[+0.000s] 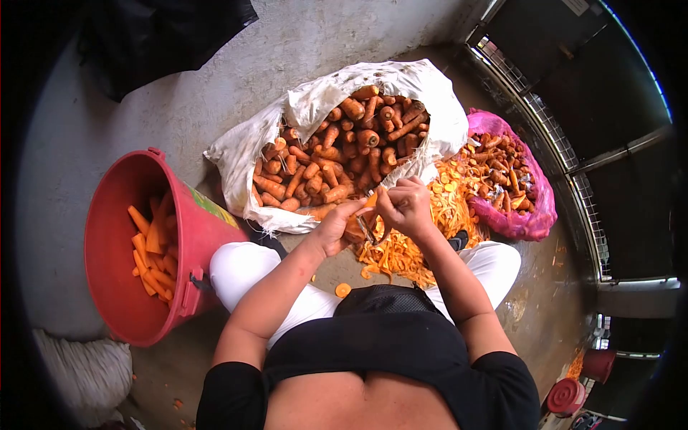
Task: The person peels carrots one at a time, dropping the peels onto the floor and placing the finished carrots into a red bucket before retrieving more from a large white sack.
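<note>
My left hand (337,228) is closed around a carrot (354,231) in front of my lap. Against that carrot lies a metal-edged tool that looks like a peeler (369,231). My right hand (406,206) has its fingers wrapped round the peeler, its handle mostly hidden. Just beyond both hands, a white woven sack (315,107) lies open on its side, full of unpeeled carrots (333,154). Orange peelings (401,258) are heaped on the floor below and right of my hands.
At the left stands a red bucket (193,251) with peeled carrots (150,254) inside. A pink mesh sack (530,215) of carrot pieces and scraps sits right of the heap. A pale sack (82,369) lies lower left. A carrot slice (343,290) rests near my lap.
</note>
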### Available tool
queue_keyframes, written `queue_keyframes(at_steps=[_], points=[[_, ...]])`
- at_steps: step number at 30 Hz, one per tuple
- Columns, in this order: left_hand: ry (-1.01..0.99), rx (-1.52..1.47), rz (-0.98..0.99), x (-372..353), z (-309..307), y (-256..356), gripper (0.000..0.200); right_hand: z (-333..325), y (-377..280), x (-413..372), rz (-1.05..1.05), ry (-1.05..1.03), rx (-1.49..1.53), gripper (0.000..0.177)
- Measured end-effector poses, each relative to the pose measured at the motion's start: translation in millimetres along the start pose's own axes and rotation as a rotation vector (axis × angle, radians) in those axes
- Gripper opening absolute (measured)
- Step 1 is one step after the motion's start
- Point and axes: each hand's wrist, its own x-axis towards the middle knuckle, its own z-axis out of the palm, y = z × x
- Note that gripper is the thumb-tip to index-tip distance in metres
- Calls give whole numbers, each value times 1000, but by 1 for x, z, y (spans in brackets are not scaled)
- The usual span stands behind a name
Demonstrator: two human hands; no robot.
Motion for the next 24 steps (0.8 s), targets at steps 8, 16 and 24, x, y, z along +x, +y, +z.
queue_keyframes(at_steps=[8,16,24], points=[[-87,30,-52,-14,8,8,37,-14,130,-16,502,16,-530,39],[-169,-107,53,9,-11,3,37,-14,44,-10,483,81,-25,44],[-10,-38,169,0,6,5,35,-16,31,-12,443,174,223,48]])
